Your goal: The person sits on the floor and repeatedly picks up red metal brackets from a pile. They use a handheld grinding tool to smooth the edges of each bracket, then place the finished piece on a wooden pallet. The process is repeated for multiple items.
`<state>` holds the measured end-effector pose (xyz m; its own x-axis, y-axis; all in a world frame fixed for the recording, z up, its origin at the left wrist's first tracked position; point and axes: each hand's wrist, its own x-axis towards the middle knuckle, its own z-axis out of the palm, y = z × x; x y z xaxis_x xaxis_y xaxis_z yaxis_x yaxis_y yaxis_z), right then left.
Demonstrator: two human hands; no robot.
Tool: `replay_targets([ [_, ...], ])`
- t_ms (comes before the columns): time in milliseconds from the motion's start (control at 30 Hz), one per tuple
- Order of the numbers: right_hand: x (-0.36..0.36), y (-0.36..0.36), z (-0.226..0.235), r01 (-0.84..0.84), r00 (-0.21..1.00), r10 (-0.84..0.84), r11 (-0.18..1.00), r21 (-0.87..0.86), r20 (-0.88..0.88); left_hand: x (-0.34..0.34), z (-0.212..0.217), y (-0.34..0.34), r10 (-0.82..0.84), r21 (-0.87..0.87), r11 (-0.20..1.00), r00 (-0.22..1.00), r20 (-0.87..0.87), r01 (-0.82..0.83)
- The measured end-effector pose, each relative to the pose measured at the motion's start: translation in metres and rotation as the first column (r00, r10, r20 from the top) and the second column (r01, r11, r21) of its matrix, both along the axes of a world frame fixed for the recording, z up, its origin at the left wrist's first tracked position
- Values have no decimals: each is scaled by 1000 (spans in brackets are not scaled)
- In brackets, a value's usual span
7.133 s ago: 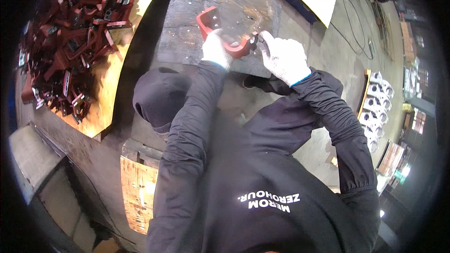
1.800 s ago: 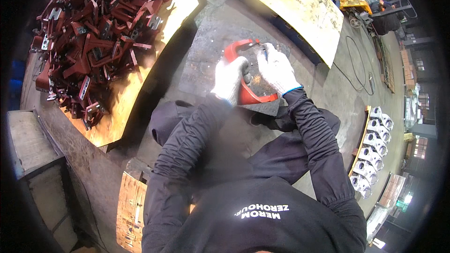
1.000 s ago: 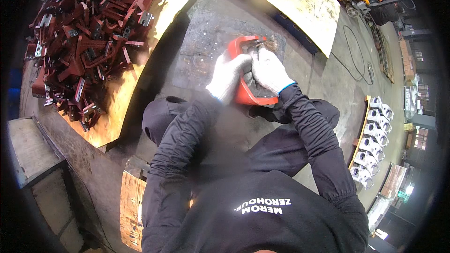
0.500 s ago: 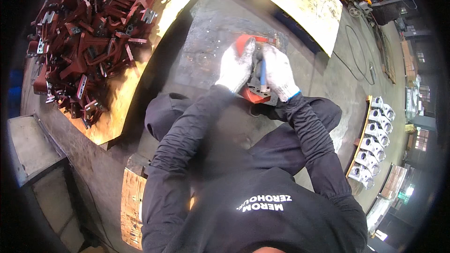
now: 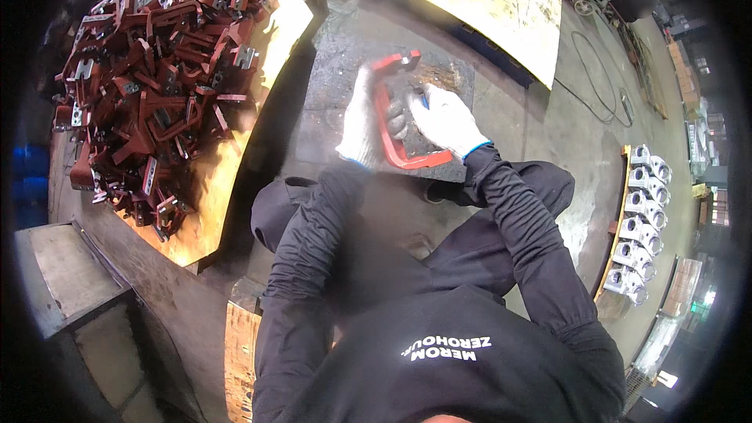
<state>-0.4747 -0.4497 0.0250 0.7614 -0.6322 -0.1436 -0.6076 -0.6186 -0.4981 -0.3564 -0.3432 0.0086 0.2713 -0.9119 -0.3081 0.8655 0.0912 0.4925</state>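
Note:
My left hand (image 5: pixel 362 121), in a white knit glove, is wrapped round a red C-shaped metal bracket (image 5: pixel 384 113). Its fingers curl over the bracket's long side, and the two bent ends point right. Just to the right, my right hand (image 5: pixel 448 119), also gloved, is closed on a slim blue-handled tool (image 5: pixel 425 100). Most of that tool is hidden by the glove, so its kind does not show. A gap separates the right fingers from the left ones. Both hands are over a dark, worn work surface (image 5: pixel 329 70) in front of my bent legs.
Many similar red brackets (image 5: pixel 164 86) lie heaped on a wooden board (image 5: pixel 223 180) at the left. Another wooden-topped platform (image 5: pixel 470 8) stands ahead. Silvery ring-ended castings (image 5: pixel 638 227) line a pallet on the right. A cable (image 5: pixel 591 70) loops across the floor. Metal boxes (image 5: pixel 70 274) stand lower left.
The bracket has turned in my left hand and now shows its open C shape. My left hand has shifted left, and the right hand with the blue tool has drawn away from the bracket.

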Motion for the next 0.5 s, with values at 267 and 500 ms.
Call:
replay_targets([
  [267, 23, 11, 15, -8, 1000, 8, 1000, -7, -1, 1, 5, 6, -2, 34, 999, 1000, -20, 3],
  [500, 20, 2, -3, -63, 994, 62, 998, 5, 87, 0, 18, 7, -36, 35, 999, 999, 18, 36],
])
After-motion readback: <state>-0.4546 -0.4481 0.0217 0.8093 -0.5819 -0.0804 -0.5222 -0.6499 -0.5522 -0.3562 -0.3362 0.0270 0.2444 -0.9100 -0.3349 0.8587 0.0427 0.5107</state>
